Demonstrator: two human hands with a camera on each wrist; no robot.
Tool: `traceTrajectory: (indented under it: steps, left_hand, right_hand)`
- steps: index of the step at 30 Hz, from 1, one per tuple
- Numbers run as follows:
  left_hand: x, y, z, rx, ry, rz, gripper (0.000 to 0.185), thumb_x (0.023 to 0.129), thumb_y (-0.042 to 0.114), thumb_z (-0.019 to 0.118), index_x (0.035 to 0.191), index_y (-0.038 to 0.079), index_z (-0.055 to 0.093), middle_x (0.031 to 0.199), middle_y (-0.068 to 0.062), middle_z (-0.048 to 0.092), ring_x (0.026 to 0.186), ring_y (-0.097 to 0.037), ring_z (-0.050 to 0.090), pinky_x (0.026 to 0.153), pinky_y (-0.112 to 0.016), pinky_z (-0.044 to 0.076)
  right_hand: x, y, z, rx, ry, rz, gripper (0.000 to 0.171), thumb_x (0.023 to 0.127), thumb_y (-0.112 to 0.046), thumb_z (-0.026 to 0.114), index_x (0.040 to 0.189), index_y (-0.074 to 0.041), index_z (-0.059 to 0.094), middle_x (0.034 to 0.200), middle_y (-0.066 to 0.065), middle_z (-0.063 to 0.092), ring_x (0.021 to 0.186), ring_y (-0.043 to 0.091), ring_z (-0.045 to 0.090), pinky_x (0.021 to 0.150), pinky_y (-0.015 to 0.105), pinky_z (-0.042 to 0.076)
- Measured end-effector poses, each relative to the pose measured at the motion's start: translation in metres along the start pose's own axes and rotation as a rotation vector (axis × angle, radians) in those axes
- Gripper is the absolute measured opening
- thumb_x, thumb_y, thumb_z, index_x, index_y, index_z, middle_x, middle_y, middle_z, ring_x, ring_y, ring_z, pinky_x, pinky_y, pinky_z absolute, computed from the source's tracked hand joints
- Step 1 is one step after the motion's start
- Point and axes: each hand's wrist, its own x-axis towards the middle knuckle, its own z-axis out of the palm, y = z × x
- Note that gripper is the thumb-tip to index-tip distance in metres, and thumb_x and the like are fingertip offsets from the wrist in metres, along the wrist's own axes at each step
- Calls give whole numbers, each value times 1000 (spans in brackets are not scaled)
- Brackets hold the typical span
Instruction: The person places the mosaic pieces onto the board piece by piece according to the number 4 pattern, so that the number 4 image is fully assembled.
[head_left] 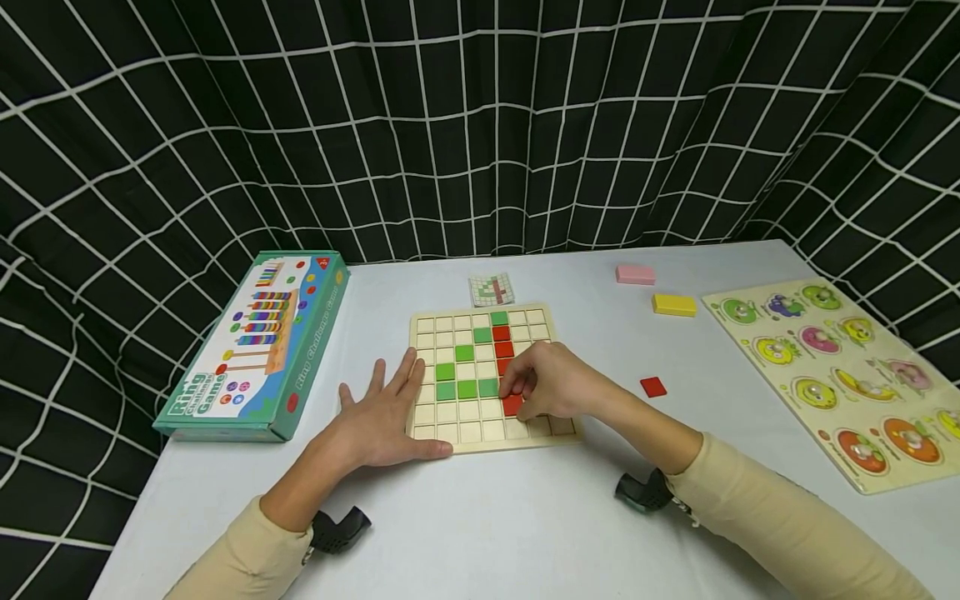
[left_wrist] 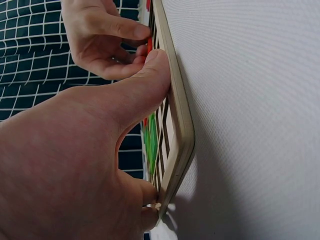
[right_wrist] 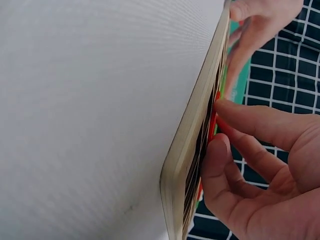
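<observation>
A wooden grid board [head_left: 487,447] lies on the table in the head view, with several green tiles [head_left: 467,389] and a column of red tiles [head_left: 504,349] in its squares. My left hand [head_left: 378,423] rests on the board's left side, fingers spread, the thumb on the near edge. Over the lower part of the red column, my right hand [head_left: 558,383] pinches a red square tile [head_left: 512,406] at the board's surface. Its curled fingers partly cover that tile. In the right wrist view, thumb and fingertips meet at the red tile [right_wrist: 212,125].
A small pattern card [head_left: 492,290] lies behind the board. One loose red tile [head_left: 653,387] is to the right, with a pink block [head_left: 635,275] and a yellow block [head_left: 674,305] farther back. A ring game box [head_left: 255,350] stands left; a fruit puzzle board [head_left: 832,375] lies right.
</observation>
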Motion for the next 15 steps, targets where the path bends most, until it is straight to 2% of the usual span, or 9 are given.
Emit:
traceTrajectory:
  steps: [6,15]
  left_hand:
    - [0,1,0,2,-2,0,126,80,77,71,168,7,13,178,-6,0,158,-53,8,105,-90,14]
    - [0,1,0,-11,-5,-1,127,80,76,72,168,8,12,177,-7,-1,159,-53,6,105,-91,12]
  right_hand:
    - [-4,0,-4,35,5,19,23,73,3,86,89,-11,80,81,2,74,75,13,63,71,25,54]
    - [-15,10,-14,69,28,-35,18,81,4,80,95,-8,80,89,0,77,79,14,65,74,25,55]
